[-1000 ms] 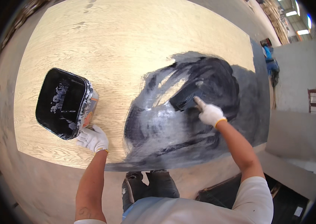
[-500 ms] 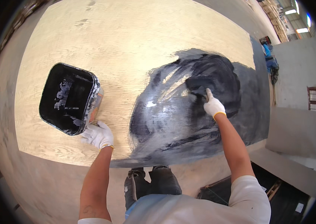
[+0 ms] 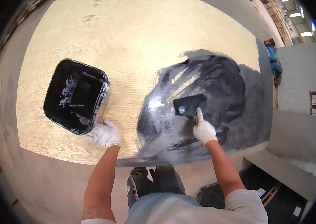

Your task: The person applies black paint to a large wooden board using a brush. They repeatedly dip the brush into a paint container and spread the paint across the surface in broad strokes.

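Observation:
My left hand [image 3: 106, 133], in a white knit glove, grips a square black paint bucket [image 3: 49, 98] by its near right corner; some fingers are hidden behind it. The bucket's mouth faces up at me, and paint smears its rim and inside wall. In my gloved right hand [image 3: 204, 130] is a wide flat paint spreader [image 3: 190, 104], coated black, its handle under my outstretched index finger. Its head lies over wet dark paint [image 3: 217, 87] on a large pale wood-grained panel [image 3: 128, 41]. Streaks of pale wood show through the paint's upper left part.
Dark grey coating covers the panel's right end [image 3: 257, 104]. Beyond it, grey boards [image 3: 296, 136] lean by a pale wall [image 3: 299, 74]. Dark sheets [image 3: 285, 205] with a wooden strip lie at lower right. Bare floor [image 3: 68, 179] borders the panel's near edge.
My right hand has drawn the spreader down and to the left through the paint. The bucket and my left hand sit slightly further right in view, as does the panel.

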`<state>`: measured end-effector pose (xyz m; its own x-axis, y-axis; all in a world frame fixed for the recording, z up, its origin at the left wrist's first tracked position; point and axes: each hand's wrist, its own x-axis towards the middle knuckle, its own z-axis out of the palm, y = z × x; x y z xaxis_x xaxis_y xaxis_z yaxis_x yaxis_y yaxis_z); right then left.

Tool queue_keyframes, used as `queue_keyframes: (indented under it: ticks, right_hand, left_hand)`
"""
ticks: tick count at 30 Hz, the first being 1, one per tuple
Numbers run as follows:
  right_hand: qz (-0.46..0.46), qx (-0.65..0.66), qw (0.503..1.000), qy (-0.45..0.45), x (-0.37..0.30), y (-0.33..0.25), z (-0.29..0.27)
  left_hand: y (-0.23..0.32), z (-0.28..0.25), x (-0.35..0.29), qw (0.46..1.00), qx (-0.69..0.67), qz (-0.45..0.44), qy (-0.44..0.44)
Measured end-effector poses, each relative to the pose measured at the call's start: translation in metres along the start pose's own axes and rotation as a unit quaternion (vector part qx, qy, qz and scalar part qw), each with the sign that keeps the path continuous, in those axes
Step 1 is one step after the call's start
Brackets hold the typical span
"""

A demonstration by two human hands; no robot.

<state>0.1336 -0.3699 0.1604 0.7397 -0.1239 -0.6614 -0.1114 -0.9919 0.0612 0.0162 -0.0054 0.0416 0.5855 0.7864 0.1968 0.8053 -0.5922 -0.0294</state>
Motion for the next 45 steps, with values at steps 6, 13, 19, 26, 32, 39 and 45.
queue_keyframes:
  ticks: [6, 13, 19, 26, 32, 39, 45]
  right_hand:
    - [-0.037, 0.047, 0.997, 0.058, 0.085, -0.02, -0.072]
    - [-0.138, -0.148, 0.979, -0.036, 0.023, -0.021, -0.075]
    - [-0.136, -0.084, 0.987, 0.026, 0.054, -0.027, -0.069]
    - [-0.117, -0.036, 0.992, 0.016, 0.059, -0.004, -0.094]
    - [-0.128, -0.144, 0.981, -0.014, 0.051, -0.011, -0.115]
    - [-0.169, -0.157, 0.973, 0.001, 0.06, -0.023, -0.111]
    - [-0.184, -0.196, 0.963, 0.025, 0.075, -0.054, -0.12]
  left_hand:
    - [0.015, -0.002, -0.009, 1.0, -0.016, 0.011, -0.004]
    - [-0.001, 0.009, -0.001, 0.999, 0.001, 0.005, 0.037]
    - [0.005, 0.003, -0.007, 1.0, -0.007, 0.013, 0.007]
    - [0.014, -0.012, -0.002, 0.997, -0.003, -0.006, -0.082]
    - [0.009, -0.014, -0.001, 1.0, -0.009, 0.003, -0.03]
    - [0.008, -0.019, -0.005, 0.996, -0.015, -0.009, -0.082]
    - [0.006, -0.005, -0.006, 1.0, -0.013, 0.003, -0.012]
